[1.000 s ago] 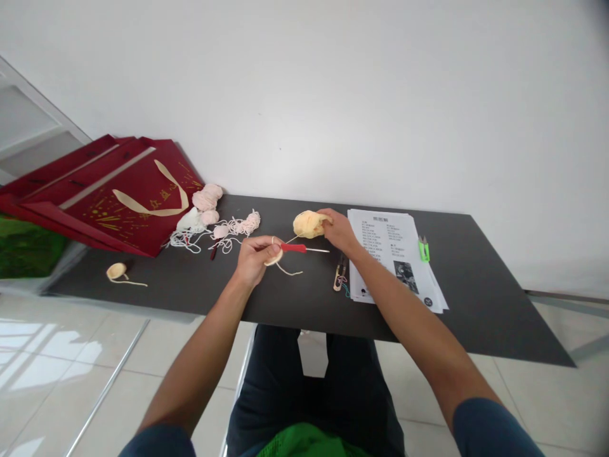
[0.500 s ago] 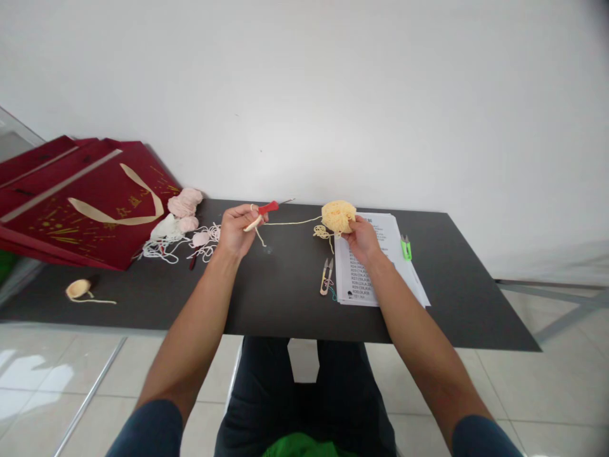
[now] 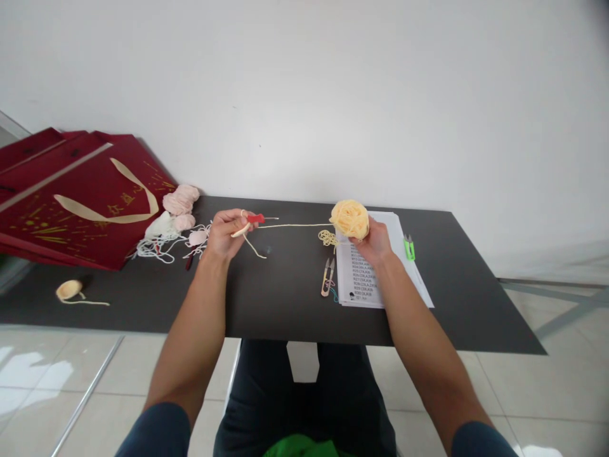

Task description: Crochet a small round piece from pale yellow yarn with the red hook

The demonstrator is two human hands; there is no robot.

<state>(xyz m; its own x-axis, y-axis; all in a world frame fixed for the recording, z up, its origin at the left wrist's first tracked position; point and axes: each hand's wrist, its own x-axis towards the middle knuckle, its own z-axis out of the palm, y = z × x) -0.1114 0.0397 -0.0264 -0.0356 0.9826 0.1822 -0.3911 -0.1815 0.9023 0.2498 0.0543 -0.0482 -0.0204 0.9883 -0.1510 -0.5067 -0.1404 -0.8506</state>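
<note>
My left hand [image 3: 226, 232] is closed on a red-handled crochet hook [image 3: 257, 219] and a small cream crochet piece [image 3: 240, 230], held above the dark table [image 3: 285, 285]. A cream strand [image 3: 295, 225] runs taut from that piece to a yellow ball of yarn [image 3: 349, 219]. My right hand [image 3: 375, 242] grips the ball from below and lifts it over the printed sheets [image 3: 375, 266]. A loose loop of yarn [image 3: 327, 238] dangles under the ball.
Small thread snips [image 3: 326, 277] lie left of the paper; green snips [image 3: 408, 247] lie to its right. Pink and white yarn bits [image 3: 178, 219] sit by red gift bags [image 3: 80, 197] at the left. A small cream crochet piece [image 3: 69, 290] lies near the left front edge.
Both hands rose from the table and moved apart, which drew the strand straight. My right hand carried the yarn ball rightward over the paper and turned it upward.
</note>
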